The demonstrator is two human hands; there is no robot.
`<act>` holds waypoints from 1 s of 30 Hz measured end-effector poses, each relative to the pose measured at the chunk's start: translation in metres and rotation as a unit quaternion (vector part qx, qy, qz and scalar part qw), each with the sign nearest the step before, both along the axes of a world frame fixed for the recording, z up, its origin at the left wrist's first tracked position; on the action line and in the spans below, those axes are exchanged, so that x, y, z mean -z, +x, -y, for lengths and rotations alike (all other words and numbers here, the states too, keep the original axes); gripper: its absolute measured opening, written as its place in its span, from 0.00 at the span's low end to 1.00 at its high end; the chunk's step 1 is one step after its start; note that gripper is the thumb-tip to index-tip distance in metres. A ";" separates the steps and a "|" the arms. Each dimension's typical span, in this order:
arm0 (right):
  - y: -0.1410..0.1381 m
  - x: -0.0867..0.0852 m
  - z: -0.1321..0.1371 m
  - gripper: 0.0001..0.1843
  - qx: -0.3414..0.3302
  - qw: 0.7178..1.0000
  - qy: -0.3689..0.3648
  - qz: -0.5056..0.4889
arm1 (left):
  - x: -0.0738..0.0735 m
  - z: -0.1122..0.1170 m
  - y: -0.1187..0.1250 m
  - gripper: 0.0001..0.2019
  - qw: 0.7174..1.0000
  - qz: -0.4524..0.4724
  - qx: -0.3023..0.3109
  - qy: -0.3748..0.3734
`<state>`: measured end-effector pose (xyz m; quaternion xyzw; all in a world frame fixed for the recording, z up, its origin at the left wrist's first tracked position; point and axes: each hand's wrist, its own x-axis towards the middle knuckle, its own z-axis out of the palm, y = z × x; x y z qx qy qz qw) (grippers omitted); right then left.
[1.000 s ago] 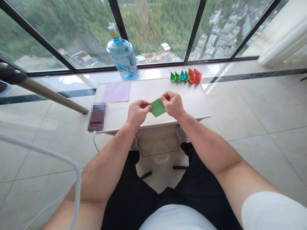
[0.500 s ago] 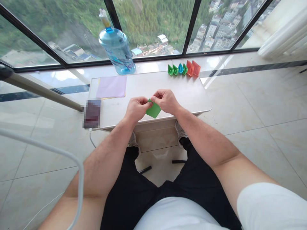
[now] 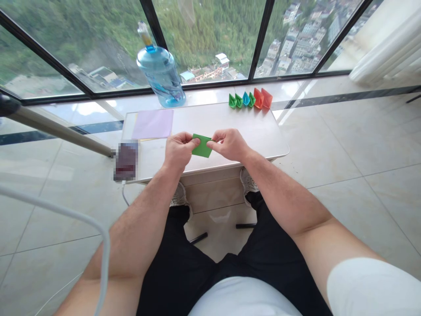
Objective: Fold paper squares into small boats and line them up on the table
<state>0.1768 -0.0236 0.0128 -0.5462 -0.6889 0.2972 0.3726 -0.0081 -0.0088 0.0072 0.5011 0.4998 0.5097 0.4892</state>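
A small folded green paper (image 3: 201,146) is held between both hands just above the near part of a low white table (image 3: 263,131). My left hand (image 3: 177,151) pinches its left edge with closed fingers. My right hand (image 3: 229,144) pinches its right edge, fingers curled. A stack of pale purple paper sheets (image 3: 153,123) lies on the table's far left. Several folded paper boats (image 3: 250,99), green, blue and red, stand in a row at the table's far right edge.
A large blue water bottle (image 3: 161,73) stands on the window ledge behind the table. A blurred dark phone (image 3: 126,160) lies at the table's left corner with a cable. A pole (image 3: 55,129) crosses at left. Tiled floor surrounds the table.
The green paper has been turned from a diamond hanging below the hands to a flatter piece held between them. The hands have moved slightly apart.
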 end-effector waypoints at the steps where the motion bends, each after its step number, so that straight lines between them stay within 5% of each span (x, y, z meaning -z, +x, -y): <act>1: -0.001 0.001 0.000 0.11 0.013 1.000 -0.002 -0.009 | 0.000 0.000 0.001 0.08 1.000 0.010 0.001 -0.001; 7: -0.016 0.010 -0.001 0.25 0.039 0.974 -0.036 -0.220 | 0.006 0.001 0.010 0.11 0.993 0.116 0.019 -0.007; 9: -0.020 0.011 -0.001 0.22 0.044 0.964 -0.054 -0.258 | 0.008 0.002 0.012 0.13 0.989 0.147 0.022 -0.007; 27: -0.019 0.010 -0.008 0.20 0.201 0.910 -0.031 -0.361 | 0.007 0.001 0.008 0.17 0.965 0.224 -0.121 -0.064; 30: -0.021 0.009 -0.005 0.22 0.153 0.920 -0.052 -0.356 | 0.006 0.002 0.009 0.18 0.967 0.225 -0.096 -0.073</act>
